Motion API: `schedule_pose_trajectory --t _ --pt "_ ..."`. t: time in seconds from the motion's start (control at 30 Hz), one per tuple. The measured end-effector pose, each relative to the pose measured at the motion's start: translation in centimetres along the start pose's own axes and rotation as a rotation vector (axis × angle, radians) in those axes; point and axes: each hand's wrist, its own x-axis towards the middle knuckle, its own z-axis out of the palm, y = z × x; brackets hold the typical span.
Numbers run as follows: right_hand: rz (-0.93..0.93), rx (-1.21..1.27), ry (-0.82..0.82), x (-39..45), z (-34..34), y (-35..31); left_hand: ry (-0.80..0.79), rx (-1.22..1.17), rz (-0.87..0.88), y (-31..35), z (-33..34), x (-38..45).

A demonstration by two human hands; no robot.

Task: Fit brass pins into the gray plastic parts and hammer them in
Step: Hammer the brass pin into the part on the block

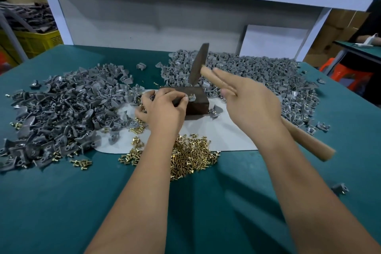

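Observation:
My left hand [165,107] pinches a gray plastic part with a brass pin [190,97] on top of a dark block [195,101] at the table's middle. My right hand [247,101] grips a wooden-handled hammer [199,64], its dark head raised just above the block; the index finger lies straight along the handle. A heap of loose brass pins [189,154] lies near my left forearm. Gray plastic parts form a big pile on the left [61,109] and another at the back right [257,76].
A white mat [231,136] lies under the block on the green table [61,202]. One finished part [215,111] sits right of the block, a stray part [340,188] near the right edge. A white shelf frame [144,16] stands behind; a yellow crate [37,41] is far left.

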Motion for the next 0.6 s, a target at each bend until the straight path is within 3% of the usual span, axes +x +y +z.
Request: schedule_pose_trajectory --t 0.1,0.27,0.43,0.53,0.6 --pt "-0.039 -0.083 0.134 0.0 0.1 -0.3 0.032 0.012 0.010 -0.2 0.2 0.0" --pt "-0.188 -0.278 0.040 0.0 0.1 -0.1 0.011 0.040 0.008 -0.2 0.4 0.2" --pt "-0.176 -0.224 0.290 0.9 -0.5 -1.1 0.024 0.018 -0.008 -0.3 0.6 0.2" --pt "-0.197 -0.276 0.042 0.3 0.6 -1.0 0.023 0.042 0.005 -0.6 0.6 0.4" --pt "-0.163 -0.267 0.027 0.6 0.6 -0.7 0.022 0.045 0.009 -0.6 0.7 0.3"
